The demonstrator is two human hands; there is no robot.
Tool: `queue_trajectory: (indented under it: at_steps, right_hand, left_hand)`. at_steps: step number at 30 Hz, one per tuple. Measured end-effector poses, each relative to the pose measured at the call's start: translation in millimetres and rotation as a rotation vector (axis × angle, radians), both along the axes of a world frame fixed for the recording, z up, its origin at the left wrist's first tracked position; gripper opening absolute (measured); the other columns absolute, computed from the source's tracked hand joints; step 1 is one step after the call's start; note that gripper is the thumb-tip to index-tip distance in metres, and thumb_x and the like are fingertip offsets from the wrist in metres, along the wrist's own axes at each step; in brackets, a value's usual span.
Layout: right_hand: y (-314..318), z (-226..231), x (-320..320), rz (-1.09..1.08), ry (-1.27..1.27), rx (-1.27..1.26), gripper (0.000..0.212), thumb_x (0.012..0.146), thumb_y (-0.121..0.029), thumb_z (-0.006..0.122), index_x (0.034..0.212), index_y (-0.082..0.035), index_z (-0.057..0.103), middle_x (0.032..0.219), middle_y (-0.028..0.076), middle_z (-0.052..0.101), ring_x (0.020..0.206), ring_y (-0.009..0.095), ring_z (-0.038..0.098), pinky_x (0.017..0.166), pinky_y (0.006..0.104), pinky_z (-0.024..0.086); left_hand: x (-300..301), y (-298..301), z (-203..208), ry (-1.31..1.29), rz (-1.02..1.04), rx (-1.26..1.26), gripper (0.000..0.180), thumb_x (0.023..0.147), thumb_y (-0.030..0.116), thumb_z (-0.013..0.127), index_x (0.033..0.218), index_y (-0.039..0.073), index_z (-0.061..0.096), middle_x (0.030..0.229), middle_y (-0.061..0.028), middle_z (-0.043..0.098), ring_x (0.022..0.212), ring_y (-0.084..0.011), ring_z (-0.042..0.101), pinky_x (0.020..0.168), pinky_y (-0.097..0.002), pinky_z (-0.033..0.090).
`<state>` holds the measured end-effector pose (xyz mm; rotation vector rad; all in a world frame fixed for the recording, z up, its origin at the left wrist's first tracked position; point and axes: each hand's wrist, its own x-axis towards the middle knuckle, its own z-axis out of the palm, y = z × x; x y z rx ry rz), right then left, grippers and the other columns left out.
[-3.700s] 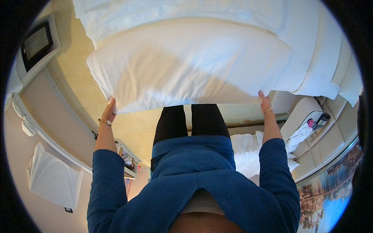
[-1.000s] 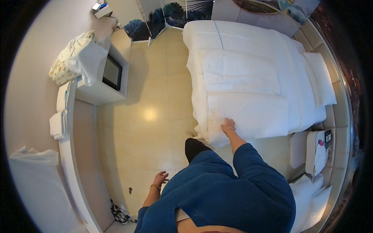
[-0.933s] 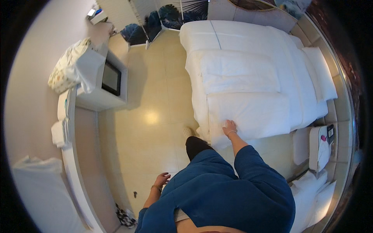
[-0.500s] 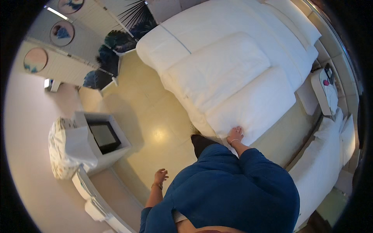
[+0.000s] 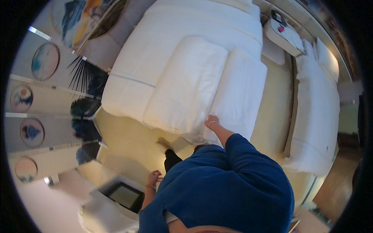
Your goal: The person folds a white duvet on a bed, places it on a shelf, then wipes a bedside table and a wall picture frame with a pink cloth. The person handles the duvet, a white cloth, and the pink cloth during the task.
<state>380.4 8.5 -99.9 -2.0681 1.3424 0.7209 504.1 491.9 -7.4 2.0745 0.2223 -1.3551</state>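
Note:
A white duvet lies folded in a thick raised layer across the white bed. Beside it a second long white fold runs along the bed's right side. My right hand is at the near end of the duvet, by the seam between the two folds, its fingers curled onto the cloth. My left hand hangs at my left side, holding nothing, fingers loosely bent and apart, near a dark-screened box-like unit.
A second white bed stands at the right. Between the beds' heads is a white nightstand with a small red item. The grey unit with a dark screen is at lower left. A folding screen with round pictures lines the left.
My view and body have turned leftward along the bed. My right hand has shifted from lying spread on the near fold to curling at the seam. My left hand still hangs free.

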Motion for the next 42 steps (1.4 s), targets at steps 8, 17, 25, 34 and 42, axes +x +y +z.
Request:
queue_trajectory:
  at_steps: [8, 17, 25, 34, 42]
  right_hand:
    - [55.6, -2.3, -9.2, -0.151, 0.07, -0.2, 0.055, 0.083, -0.027, 0.057, 0.134, -0.011, 0.043, 0.145, 0.011, 0.03, 0.133, 0.033, 0.029, 0.104, 0.0503, 0.034]
    - [160.6, -41.2, 135.8, -0.68, -0.313, 0.331, 0.035, 0.08, -0.029, 0.057, 0.098, -0.002, 0.068, 0.088, 0.017, 0.069, 0.082, 0.028, 0.065, 0.078, 0.0373, 0.052]
    - [258.4, -23.7, 220.2, -0.438, -0.451, 0.382, 0.039, 0.078, -0.034, 0.063, 0.104, -0.006, 0.067, 0.099, 0.015, 0.068, 0.093, 0.028, 0.064, 0.086, 0.0358, 0.049]
    - [216.6, -79.2, 194.0, -1.411, -0.554, 0.603, 0.044, 0.08, -0.046, 0.067, 0.103, -0.009, 0.059, 0.078, 0.006, 0.055, 0.063, 0.018, 0.053, 0.056, 0.0364, 0.047]
    - [185.4, -43.9, 267.3, -1.795, -0.575, 0.612, 0.082, 0.073, -0.057, 0.069, 0.128, -0.002, 0.043, 0.126, 0.015, 0.049, 0.106, 0.029, 0.055, 0.077, 0.0456, 0.052]
  left_hand:
    - [223.1, 17.7, -45.7, -0.063, -0.137, -0.071, 0.036, 0.09, 0.019, 0.058, 0.122, 0.001, 0.053, 0.092, -0.0146, 0.066, 0.068, -0.0215, 0.067, 0.054, -0.0313, 0.053]
    - [489.9, -47.4, -74.9, -0.046, -0.204, -0.091, 0.034, 0.089, 0.023, 0.058, 0.117, 0.004, 0.052, 0.092, -0.012, 0.065, 0.063, -0.0223, 0.065, 0.049, -0.0311, 0.05]
    - [535.3, -148.9, -65.4, -0.028, -0.487, -0.025, 0.032, 0.09, 0.021, 0.057, 0.118, 0.005, 0.052, 0.093, -0.0103, 0.065, 0.064, -0.0203, 0.066, 0.051, -0.0299, 0.05]
    - [463.8, -264.9, 6.8, -0.03, -0.919, -0.211, 0.042, 0.088, 0.022, 0.06, 0.125, 0.003, 0.052, 0.101, -0.0112, 0.065, 0.08, -0.0207, 0.067, 0.065, -0.0312, 0.052]
    - [462.4, -332.3, -17.0, 0.103, -0.994, -0.104, 0.044, 0.088, 0.021, 0.059, 0.127, 0.003, 0.048, 0.104, -0.0116, 0.064, 0.083, -0.0216, 0.067, 0.07, -0.0326, 0.052]
